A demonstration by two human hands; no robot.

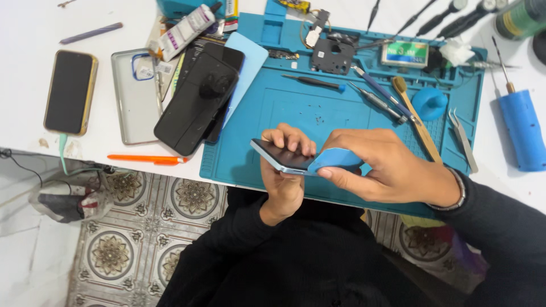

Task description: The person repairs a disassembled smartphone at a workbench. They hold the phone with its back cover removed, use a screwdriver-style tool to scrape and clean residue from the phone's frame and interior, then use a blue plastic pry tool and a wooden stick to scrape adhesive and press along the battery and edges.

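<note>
Above the blue mat [296, 113], the left hand [284, 176] grips a phone [278, 157], fingers curled around it. The right hand [387, 165] pinches a blue pick [335, 159] against the phone's edge.

Work mat [296, 113] on table [34, 34], centre. Above its near edge: phone [278, 156] in left hand [284, 170]; pry card [335, 159] in right hand [387, 165], touching the phone's right end. On the mat behind the hands: screwdrivers [375, 94], suction cup [429, 103], tweezers [463, 139] at right. Left of the mat: stacked screens [196, 102], clear case [133, 96], a second phone [69, 92] farthest left.
</note>
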